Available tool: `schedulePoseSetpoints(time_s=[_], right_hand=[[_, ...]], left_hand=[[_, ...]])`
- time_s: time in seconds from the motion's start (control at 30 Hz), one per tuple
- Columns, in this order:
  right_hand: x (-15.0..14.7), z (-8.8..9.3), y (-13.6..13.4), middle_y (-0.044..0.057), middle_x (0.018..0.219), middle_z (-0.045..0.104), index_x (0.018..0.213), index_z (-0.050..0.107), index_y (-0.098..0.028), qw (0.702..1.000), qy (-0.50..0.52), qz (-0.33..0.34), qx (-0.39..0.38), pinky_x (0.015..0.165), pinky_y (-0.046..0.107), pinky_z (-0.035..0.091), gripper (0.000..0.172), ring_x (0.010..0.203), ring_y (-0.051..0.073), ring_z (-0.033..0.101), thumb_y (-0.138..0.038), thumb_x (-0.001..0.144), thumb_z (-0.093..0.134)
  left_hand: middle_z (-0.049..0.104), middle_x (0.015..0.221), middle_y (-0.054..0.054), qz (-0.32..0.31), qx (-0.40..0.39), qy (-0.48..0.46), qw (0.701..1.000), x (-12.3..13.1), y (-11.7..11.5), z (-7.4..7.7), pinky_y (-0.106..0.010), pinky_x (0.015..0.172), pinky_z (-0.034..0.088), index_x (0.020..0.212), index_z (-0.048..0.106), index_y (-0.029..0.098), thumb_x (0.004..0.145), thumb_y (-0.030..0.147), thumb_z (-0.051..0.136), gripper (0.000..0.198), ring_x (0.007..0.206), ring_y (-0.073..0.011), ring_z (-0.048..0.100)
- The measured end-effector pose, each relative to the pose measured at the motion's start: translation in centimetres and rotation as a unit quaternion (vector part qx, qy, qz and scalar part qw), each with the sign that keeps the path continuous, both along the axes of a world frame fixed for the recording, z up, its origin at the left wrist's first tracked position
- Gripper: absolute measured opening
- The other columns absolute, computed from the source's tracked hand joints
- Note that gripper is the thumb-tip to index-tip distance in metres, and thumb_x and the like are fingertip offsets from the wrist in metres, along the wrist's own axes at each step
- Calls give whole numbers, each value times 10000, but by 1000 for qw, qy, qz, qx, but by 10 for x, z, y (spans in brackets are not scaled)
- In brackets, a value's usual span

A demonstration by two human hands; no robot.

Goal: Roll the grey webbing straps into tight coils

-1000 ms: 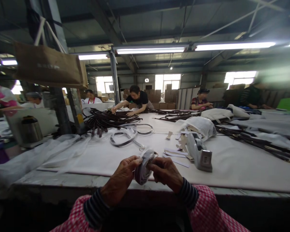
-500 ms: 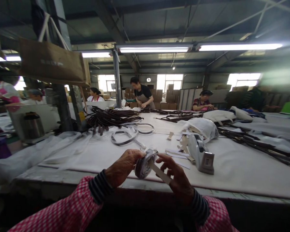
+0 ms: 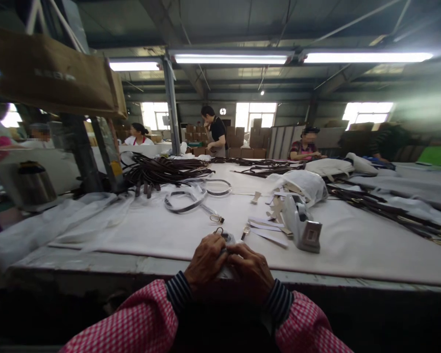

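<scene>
A coiled strap in clear plastic [image 3: 228, 238] is at the table's front edge, mostly covered by my hands. My left hand [image 3: 206, 261] is closed around its left side. On its right side my right hand [image 3: 250, 267] is closed too, with both sets of fingertips meeting over the coil. The pale strip is hidden from view. A metal clasp [image 3: 219, 230] pokes up just beyond my left fingers, and another clasp [image 3: 245, 232] lies beyond my right hand. Farther back is a strap loop [image 3: 183, 208] with a gold clasp [image 3: 216, 219] near it.
To the right stands a grey tape dispenser [image 3: 302, 225] beside white paper strips [image 3: 268, 226]. Dark straps [image 3: 165, 169] are heaped at the back left. Plastic sheeting [image 3: 73, 215] covers the left side. A brown bag [image 3: 55, 73] hangs overhead. Several people work beyond the table.
Both hands have drawn together and the coil has turned, so its spiral face no longer shows. The pale strip has gone out of sight. My view has tilted down slightly.
</scene>
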State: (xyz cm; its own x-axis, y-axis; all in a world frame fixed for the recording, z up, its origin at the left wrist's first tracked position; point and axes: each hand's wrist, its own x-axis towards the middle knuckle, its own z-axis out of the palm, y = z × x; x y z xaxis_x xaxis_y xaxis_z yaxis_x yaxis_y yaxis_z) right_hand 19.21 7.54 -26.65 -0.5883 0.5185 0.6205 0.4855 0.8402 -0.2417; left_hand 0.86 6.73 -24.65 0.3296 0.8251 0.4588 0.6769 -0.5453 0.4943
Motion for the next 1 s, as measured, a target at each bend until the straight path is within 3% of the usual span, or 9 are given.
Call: schedulePoseSetpoints(time_s=[0.13, 0.27, 0.43, 0.57, 0.63, 0.73, 0.9, 1.0], right_hand=[[0, 11, -2, 54, 1102, 716, 1034, 709, -247, 998, -3, 5, -57, 821, 265, 501, 213, 993, 213, 661, -132, 907, 582], [-3, 25, 9, 36, 899, 711, 893, 747, -222, 992, -2, -13, -126, 696, 246, 433, 199, 770, 172, 647, -112, 888, 582], [-7, 39, 33, 14, 718, 709, 755, 758, -198, 976, 23, -8, -215, 644, 241, 428, 65, 678, 167, 643, -197, 805, 717], [-11, 44, 48, 17, 613, 705, 713, 715, -162, 952, 34, -7, -305, 524, 217, 451, 91, 569, 162, 652, -201, 794, 700], [-14, 47, 53, 19, 617, 712, 777, 703, -150, 939, 36, -8, -343, 469, 204, 444, 36, 516, 153, 642, -183, 776, 689], [-19, 50, 61, -4, 613, 706, 927, 703, -158, 921, 28, 5, -389, 431, 186, 436, 187, 474, 137, 625, -155, 742, 682], [-20, 50, 68, -1, 567, 668, 734, 725, -146, 900, 7, 38, -435, 416, 184, 414, 79, 454, 120, 574, -154, 720, 648], [-20, 45, 67, -13, 558, 643, 720, 724, -143, 901, 26, 39, -431, 426, 185, 379, 58, 453, 101, 524, -174, 717, 675]], left_hand=[[658, 968, -61, -17, -53, -67, 996, -9, -1, 11, -346, 854, 449, 936, 646, 206, 869, 244, 595, 92, 942, -245, 602], [686, 901, -37, -23, -126, -203, 971, -14, 4, 17, -318, 803, 446, 941, 674, 188, 873, 227, 577, 125, 870, -217, 620], [680, 756, -10, -8, -119, -275, 954, -6, 15, 17, -290, 708, 445, 1002, 675, 173, 779, 214, 663, 228, 720, -181, 612], [615, 680, 16, 18, -103, -337, 936, -1, 23, 21, -266, 658, 422, 896, 666, 160, 704, 198, 704, 199, 661, -149, 561], [613, 688, 10, 16, -111, -349, 930, 0, 26, 23, -263, 643, 427, 841, 662, 153, 684, 208, 718, 176, 661, -150, 565], [649, 730, -17, -4, -131, -350, 928, 1, 27, 24, -277, 661, 462, 801, 657, 144, 678, 231, 725, 165, 701, -172, 605], [657, 799, -20, -10, -133, -336, 932, -3, 23, 25, -307, 719, 497, 892, 648, 158, 737, 260, 710, 195, 763, -189, 622], [667, 904, -32, 14, -104, -289, 952, -13, 15, 22, -382, 871, 484, 946, 670, 191, 785, 287, 732, 197, 919, -233, 609]])
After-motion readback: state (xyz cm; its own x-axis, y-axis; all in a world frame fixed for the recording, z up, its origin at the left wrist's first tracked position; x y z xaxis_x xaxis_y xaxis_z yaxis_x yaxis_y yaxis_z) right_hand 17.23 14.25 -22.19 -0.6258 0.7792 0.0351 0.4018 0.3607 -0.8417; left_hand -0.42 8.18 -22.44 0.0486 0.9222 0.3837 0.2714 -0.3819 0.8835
